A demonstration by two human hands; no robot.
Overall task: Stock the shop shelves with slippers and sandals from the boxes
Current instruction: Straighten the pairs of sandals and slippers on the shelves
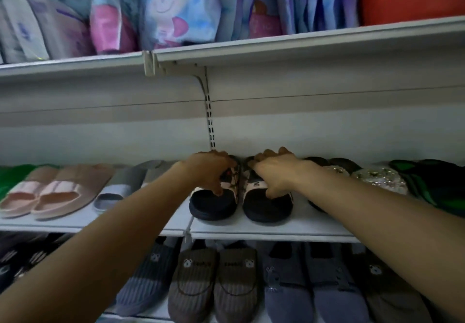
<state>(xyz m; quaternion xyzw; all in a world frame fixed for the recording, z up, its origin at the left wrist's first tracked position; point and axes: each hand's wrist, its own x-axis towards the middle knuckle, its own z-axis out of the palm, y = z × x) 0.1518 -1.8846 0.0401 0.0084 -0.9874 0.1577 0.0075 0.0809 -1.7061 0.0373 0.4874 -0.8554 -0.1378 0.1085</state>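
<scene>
We are reaching both arms onto the middle shelf [271,227], where a pair of black slides with patterned white straps is sitting side by side near the front edge, toes toward us. Our left hand [211,172] is gripping the left slide [214,203], fingers curled over its strap and thumb tucked under at the opening; our right hand [274,172] is holding the right slide [266,205] the same way, fingers draped over the strap, thumb pressing its near edge. The two slides are just beside each other, soles resting flat on the shelf. Toward the left end, a pink pair [54,193] and a grey pair [118,189] are lying, and toward the right a sequinned pair [375,177] and a green-and-black pair [435,184] (partly blurred). On the lower shelf, ribbed bear-face slippers [214,280] are lining up in a row. Soft packaged goods [171,8] are crowding the top shelf [289,46].
</scene>
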